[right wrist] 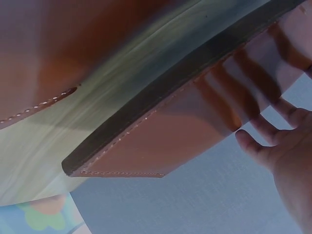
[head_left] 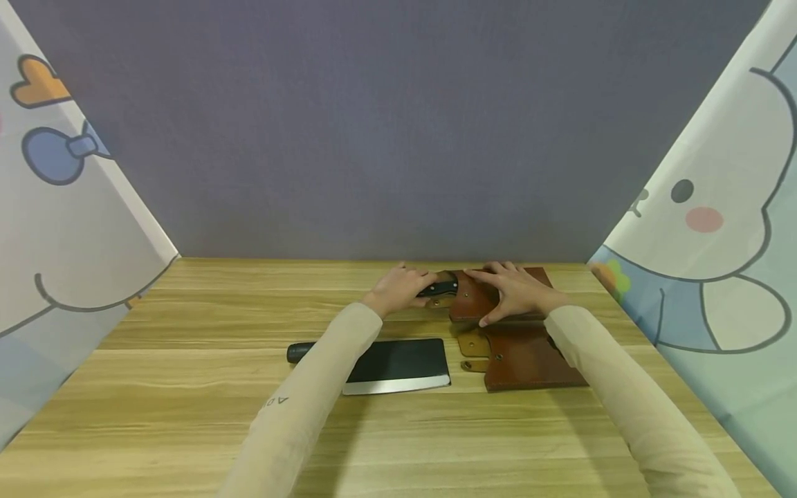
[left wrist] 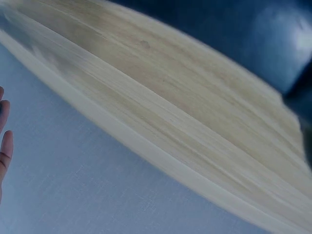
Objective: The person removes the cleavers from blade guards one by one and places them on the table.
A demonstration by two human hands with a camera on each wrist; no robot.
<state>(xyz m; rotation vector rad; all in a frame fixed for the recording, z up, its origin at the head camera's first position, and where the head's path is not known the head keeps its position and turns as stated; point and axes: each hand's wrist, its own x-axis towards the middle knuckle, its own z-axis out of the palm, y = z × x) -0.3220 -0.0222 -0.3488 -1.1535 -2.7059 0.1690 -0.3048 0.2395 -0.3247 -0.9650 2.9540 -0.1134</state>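
Note:
My left hand [head_left: 397, 289] grips the black riveted handle [head_left: 445, 288] of a knife, whose blade is hidden inside a reddish-brown leather sheath [head_left: 471, 299]. Spread across that sheath, my right hand [head_left: 515, 290] holds it, thumb at the near edge and fingers at the far edge. In the right wrist view the fingertips of the right hand [right wrist: 287, 146] lie along the stitched sheath [right wrist: 161, 136]. Only a few fingers of the left hand [left wrist: 4, 151] show in the left wrist view.
A cleaver [head_left: 398, 363] with a dark blade and bright edge lies in front, partly under the left forearm. To its right is a second brown leather sheath [head_left: 529, 360] with tan snap straps [head_left: 474, 365]. A grey panel [head_left: 386, 138] stands behind the wooden table [head_left: 187, 387].

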